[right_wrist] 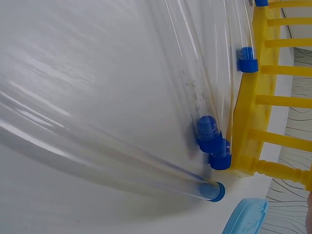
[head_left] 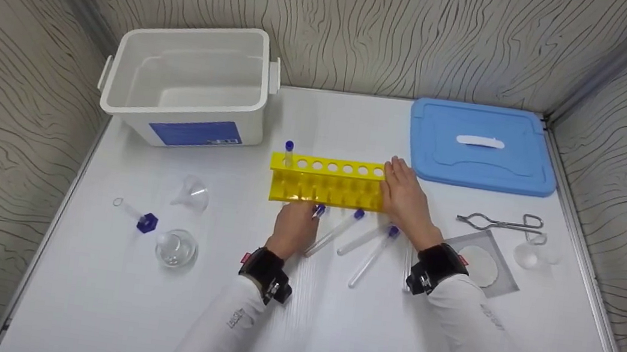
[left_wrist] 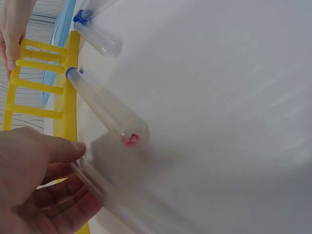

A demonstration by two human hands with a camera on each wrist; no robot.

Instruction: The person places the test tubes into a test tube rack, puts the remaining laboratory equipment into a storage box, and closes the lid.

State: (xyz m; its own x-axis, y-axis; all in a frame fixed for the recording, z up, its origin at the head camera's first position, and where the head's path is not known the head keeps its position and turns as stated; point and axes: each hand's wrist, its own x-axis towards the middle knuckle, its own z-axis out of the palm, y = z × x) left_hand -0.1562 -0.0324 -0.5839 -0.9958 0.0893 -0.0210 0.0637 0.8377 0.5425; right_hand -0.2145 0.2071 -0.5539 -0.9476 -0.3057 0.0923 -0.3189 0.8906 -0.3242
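A yellow test tube rack [head_left: 327, 190] stands mid-table, with a row of round holes along its top. One blue-capped test tube [head_left: 289, 151] is upright in its leftmost hole. At the rack's near side my left hand [head_left: 294, 228] pinches another clear test tube [left_wrist: 92, 183] between thumb and fingers. My right hand [head_left: 408, 204] holds the rack's right end, thumb on the near side. Several capped tubes lie before the rack, among them one tube [head_left: 336, 233] beside my left hand and another tube [head_left: 372, 259] slanting toward me. Part of a tube is hidden by my right wrist.
A white bin [head_left: 183, 104] stands back left, a blue lid [head_left: 482, 156] back right. On the left are a funnel [head_left: 193, 193], a glass flask [head_left: 176, 249] and a blue-based cylinder [head_left: 147, 222]. Tongs [head_left: 495, 223] and a bagged white disc [head_left: 480, 266] lie right.
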